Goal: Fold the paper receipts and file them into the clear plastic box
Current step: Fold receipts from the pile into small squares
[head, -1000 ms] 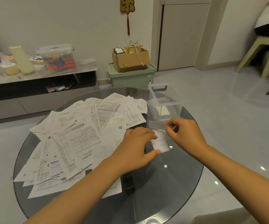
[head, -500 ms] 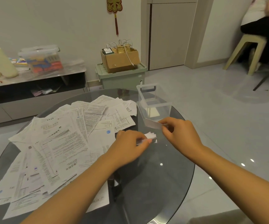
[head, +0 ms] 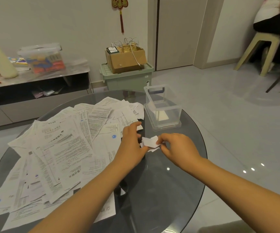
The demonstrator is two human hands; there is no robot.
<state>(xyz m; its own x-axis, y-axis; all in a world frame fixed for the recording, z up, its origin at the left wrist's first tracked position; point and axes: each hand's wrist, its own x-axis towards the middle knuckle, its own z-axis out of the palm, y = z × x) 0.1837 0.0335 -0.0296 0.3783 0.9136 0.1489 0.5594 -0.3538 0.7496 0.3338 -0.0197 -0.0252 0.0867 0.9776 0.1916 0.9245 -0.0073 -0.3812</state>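
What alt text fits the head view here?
Both hands, left hand and right hand, pinch a small folded receipt above a round glass table, beside a pile of unfolded receipts and an open clear plastic box.

A small white folded receipt (head: 150,142) sits at the middle of the view, crumpled into several layers with uneven corners jutting out, pinched at its left and right edges. At its 1 o'clock, near but apart, stands the clear plastic box (head: 162,109): upright, rectangular, lid off, with a dark handle at its far end and a pale slip lying flat on its bottom. From the folded piece's 9 o'clock round to 7 o'clock spreads a loose heap of unfolded printed receipts (head: 60,152), overlapping at many angles.
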